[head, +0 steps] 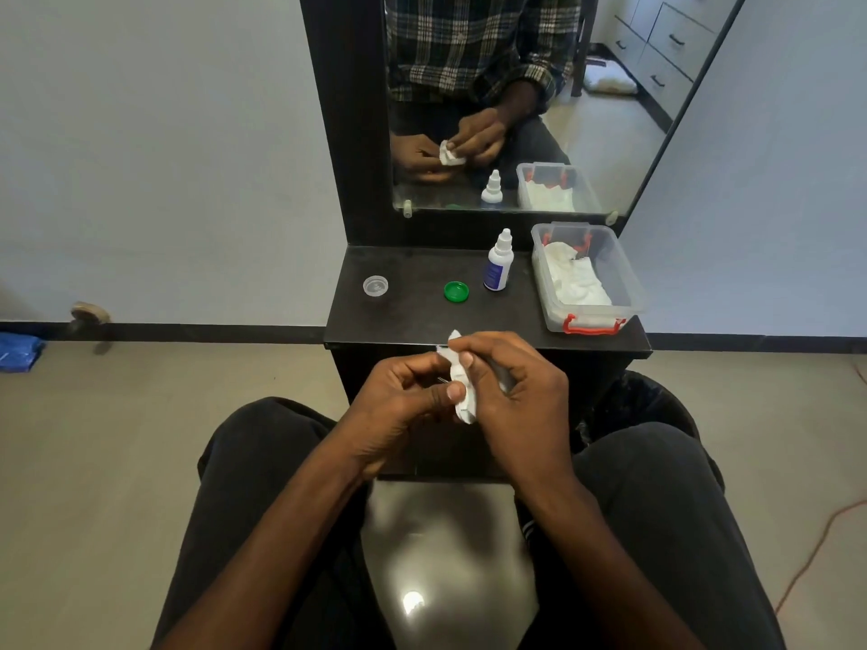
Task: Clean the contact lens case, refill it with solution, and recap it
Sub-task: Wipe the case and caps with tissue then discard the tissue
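Home dressing corner, black vanity shelf (422, 316), wall mirror (539, 86)

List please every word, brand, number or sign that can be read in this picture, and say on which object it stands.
No text can be read in this picture.
Dropper bottle: its blue label carries print, too small and blurred to read.
Green cap: no marking visible.
Clear cap: no marking visible.
Plastic box: no label visible.
White tissue held in both hands: a few dark specks, not legible as text.
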